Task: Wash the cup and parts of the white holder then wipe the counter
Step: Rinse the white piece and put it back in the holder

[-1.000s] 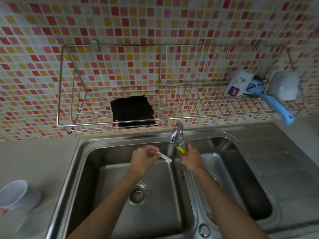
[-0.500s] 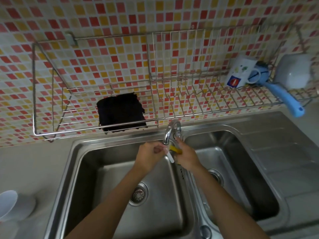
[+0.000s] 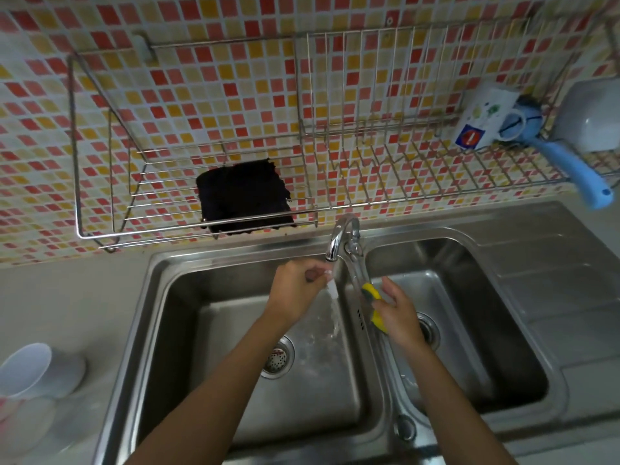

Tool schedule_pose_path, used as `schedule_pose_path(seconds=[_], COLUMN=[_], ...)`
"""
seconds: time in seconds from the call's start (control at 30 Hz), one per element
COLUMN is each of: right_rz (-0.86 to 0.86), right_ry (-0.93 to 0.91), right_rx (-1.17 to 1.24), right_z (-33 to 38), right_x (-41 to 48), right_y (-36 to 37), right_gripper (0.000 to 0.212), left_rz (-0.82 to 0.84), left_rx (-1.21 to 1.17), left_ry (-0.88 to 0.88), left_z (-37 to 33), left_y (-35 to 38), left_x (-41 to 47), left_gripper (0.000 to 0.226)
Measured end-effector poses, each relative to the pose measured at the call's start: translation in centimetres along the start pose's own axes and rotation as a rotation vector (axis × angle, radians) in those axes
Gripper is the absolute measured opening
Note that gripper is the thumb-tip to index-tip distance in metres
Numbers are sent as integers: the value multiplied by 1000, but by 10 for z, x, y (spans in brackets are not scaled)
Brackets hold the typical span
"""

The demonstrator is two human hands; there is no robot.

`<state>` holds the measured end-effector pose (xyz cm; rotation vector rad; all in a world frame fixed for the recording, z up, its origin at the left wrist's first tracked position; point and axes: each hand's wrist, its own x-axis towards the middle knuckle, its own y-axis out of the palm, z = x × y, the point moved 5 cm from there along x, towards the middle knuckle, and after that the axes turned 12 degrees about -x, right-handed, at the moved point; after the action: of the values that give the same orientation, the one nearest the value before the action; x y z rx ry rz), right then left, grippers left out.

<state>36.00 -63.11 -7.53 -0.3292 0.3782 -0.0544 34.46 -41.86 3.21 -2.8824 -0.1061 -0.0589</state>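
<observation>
My left hand (image 3: 295, 290) pinches a small white holder part (image 3: 332, 287) under the spout of the tap (image 3: 339, 236). Water runs over the part into the left basin (image 3: 208, 330). My right hand (image 3: 401, 317) hovers over the divider between the basins and holds a yellow and green sponge (image 3: 370, 297). A white cup (image 3: 27, 367) lies tilted on the counter (image 3: 67, 297) at the far left. Blurred white pieces (image 3: 23, 427) lie below the cup.
A wire rack (image 3: 369, 196) hangs on the tiled wall. It holds a black cloth (image 3: 241, 193), a printed mug (image 3: 479, 119), a blue-handled brush (image 3: 570, 166) and a white container (image 3: 593, 115). The right basin (image 3: 469, 297) and a drainboard (image 3: 553, 280) lie to the right.
Water now flows from the tap. My left hand has brought the white part under the spout. My right hand has drawn back from the tap with the sponge.
</observation>
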Motion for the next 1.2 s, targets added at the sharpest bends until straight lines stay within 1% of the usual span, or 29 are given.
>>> schedule_pose_path(seconds=[0.07, 0.13, 0.23, 0.3, 0.33, 0.37, 0.43, 0.47, 0.63, 0.83, 0.9, 0.97, 1.07, 1.2], right_rz=[15, 82, 314, 431, 461, 472, 470, 463, 482, 407, 371, 349, 363, 361], right_ry=[76, 171, 268, 279, 264, 245, 202, 177, 68, -52, -79, -69, -79, -165], right_rx=[144, 297, 479, 450, 400, 348, 289, 287, 224, 101, 112, 119, 68, 6], right_z=[-3, -6, 2, 14, 20, 29, 41, 45, 65, 63, 62, 59, 56, 61], right_x=[-1, -2, -13, -22, -25, -28, -30, -28, -29, -29, -27, -23, -22, -25], right_y=[-1, 2, 24, 41, 50, 58, 69, 72, 78, 84, 85, 84, 83, 81], right_gripper=[52, 46, 39, 40, 41, 36, 22, 18, 13, 11, 11, 14, 18, 18], left_rz=[8, -10, -87, -128, -147, -162, -186, -197, -253, -293, -299, -302, -321, -341], left_rx=[21, 30, 66, 88, 111, 148, 233, 254, 260, 239, 230, 229, 220, 215], left_ry=[24, 21, -4, -20, -27, -31, -53, -72, -135, -206, -205, -202, -204, -203], left_z=[1, 3, 6, 11, 14, 18, 28, 33, 54, 75, 75, 74, 74, 73], left_y=[0, -5, -20, -34, -43, -52, -71, -79, -104, -110, -111, -110, -111, -109], left_x=[-3, -5, -9, -15, -21, -27, -41, -47, -85, -112, -114, -113, -110, -106], left_gripper=[21, 20, 17, 16, 16, 17, 18, 18, 16, 16, 16, 17, 16, 14])
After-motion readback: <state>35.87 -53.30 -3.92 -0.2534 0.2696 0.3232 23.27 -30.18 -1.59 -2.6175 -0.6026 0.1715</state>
